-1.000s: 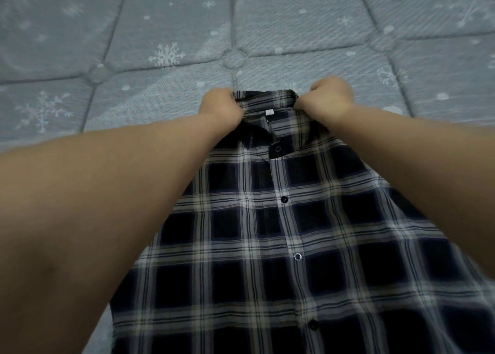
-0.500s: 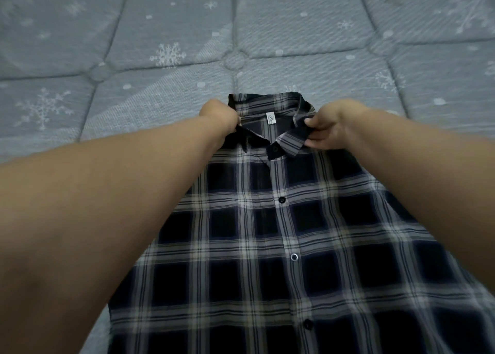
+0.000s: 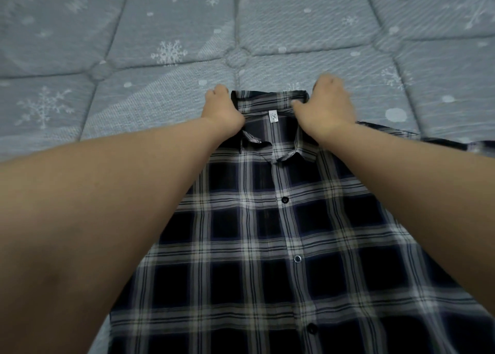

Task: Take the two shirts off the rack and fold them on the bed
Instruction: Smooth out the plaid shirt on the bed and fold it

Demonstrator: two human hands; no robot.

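My left hand (image 3: pixel 222 110) and right hand (image 3: pixel 328 104) each pinch the collar of the plaid shirt (image 3: pixel 267 246); its long axis runs from collar toward me across the bed (image 3: pixel 134 59).

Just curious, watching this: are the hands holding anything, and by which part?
Both hands, left and right, are at the collar of the plaid shirt, one at each end; whether they grip or press is unclear.
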